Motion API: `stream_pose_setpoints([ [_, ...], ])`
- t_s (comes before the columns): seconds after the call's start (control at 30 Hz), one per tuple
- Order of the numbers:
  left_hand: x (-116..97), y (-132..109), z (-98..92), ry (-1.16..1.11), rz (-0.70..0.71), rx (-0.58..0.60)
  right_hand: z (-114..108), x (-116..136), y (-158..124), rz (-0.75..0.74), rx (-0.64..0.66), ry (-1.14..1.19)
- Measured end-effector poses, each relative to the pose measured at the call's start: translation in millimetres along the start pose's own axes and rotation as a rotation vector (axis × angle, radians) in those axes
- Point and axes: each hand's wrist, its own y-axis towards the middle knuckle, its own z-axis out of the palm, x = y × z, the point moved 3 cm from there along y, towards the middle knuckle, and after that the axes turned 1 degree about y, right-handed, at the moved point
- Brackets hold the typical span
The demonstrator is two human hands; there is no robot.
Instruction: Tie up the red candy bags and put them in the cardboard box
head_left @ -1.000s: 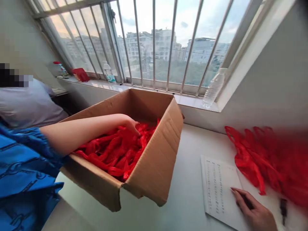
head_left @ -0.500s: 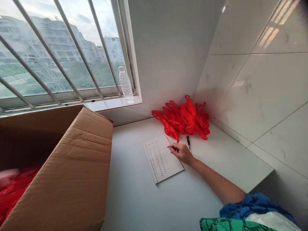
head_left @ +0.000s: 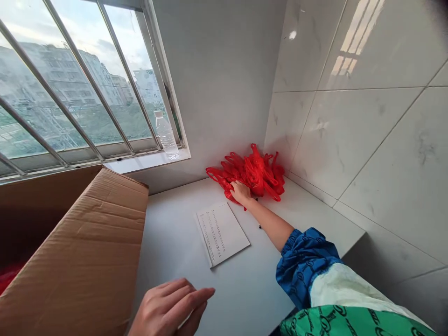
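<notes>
My right hand (head_left: 241, 192) reaches to the near side of a pile of red plastic bags (head_left: 257, 170) in the corner, its fingers bent down onto one bag. My left hand (head_left: 171, 305) is raised over the table near the bottom, beside the cardboard box. Its fingers are loosely stretched and nothing shows in them. Between the two hands lies a notebook (head_left: 224, 235) with rows of handwritten marks. A black pen (head_left: 259, 227) lies under my right forearm, which covers most of it.
A large open cardboard box (head_left: 80, 252) fills the left side, with some red material (head_left: 10, 276) inside. On the sill of the barred window stands a clear plastic bottle (head_left: 166, 135). Tiled wall (head_left: 378, 140) bounds the white table (head_left: 168, 224) on the right.
My right hand has moved from over the notebook onto the red bags. My left hand has come out of the box to over the table. The view has shifted right.
</notes>
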Motion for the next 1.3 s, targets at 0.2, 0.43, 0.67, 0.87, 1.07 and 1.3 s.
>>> stream_pose_setpoints([
  [0.2, 51, 3, 47.3, -0.329, -0.427, -0.129, -36, 11, -7, -0.191, -0.042, 0.174],
  [0.43, 141, -16, 106.7, -0.432, -0.935, -0.547, -27, 10, -65, -0.335, 0.005, 0.269],
  [0.67, 166, -7, 131.3, -0.448, -0.892, -0.344, -37, 10, -112, -0.464, -0.221, 0.061],
  [0.87, 178, -13, 142.0, -0.559, -0.946, -0.375, -15, 15, -118, -0.562, 0.058, 0.096],
  [1.07, 186, -25, 140.1, -0.651, -1.035, -0.483, -4, 16, -118, -0.397, 0.182, 0.406],
  [1.3, 189, -28, 127.1, -0.592, -1.047, -0.681, -10, 10, -118, -0.221, 0.212, 0.466],
])
